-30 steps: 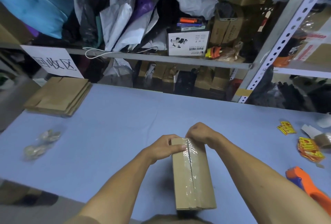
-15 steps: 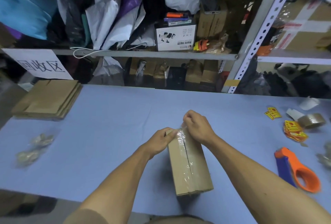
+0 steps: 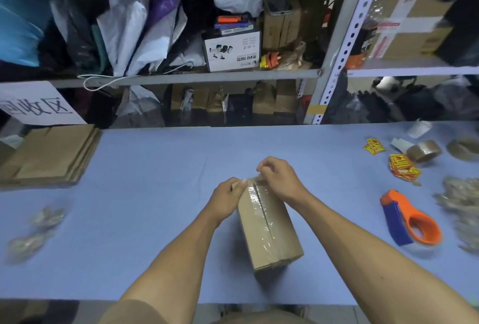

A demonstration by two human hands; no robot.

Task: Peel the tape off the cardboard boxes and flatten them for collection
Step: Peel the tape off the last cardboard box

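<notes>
Spanning the lower view, a blue table point(image 3: 145, 220) is backed by metal shelving point(image 3: 197, 79) on which bags, cartons and a white product box point(image 3: 231, 50) printed with Chinese characters, too small to be read, are packed. A white sign point(image 3: 39, 106) at the left shelf edge is written with the characters 回收区, and directly below it a stack of flattened cardboard point(image 3: 49, 158) is laid on the table's far left corner. A sealed cardboard box point(image 3: 269, 225) is stood near the table's front edge at centre, its contents hidden; clear tape point(image 3: 255, 209) is run along its top seam. The far end of the box is gripped by the left hand point(image 3: 226, 198), fingers curled over the top corner, while the lifted end of the tape is pinched by the right hand point(image 3: 281, 178) between thumb and fingertips. To the right, an orange and blue tape dispenser point(image 3: 409, 220) is laid, well apart from the box. Beyond it, a brown tape roll point(image 3: 423, 151) and yellow-and-red stickers point(image 3: 403, 171), their print unreadable, are scattered. Crumpled tape wads point(image 3: 33, 233) are left at the near left.
</notes>
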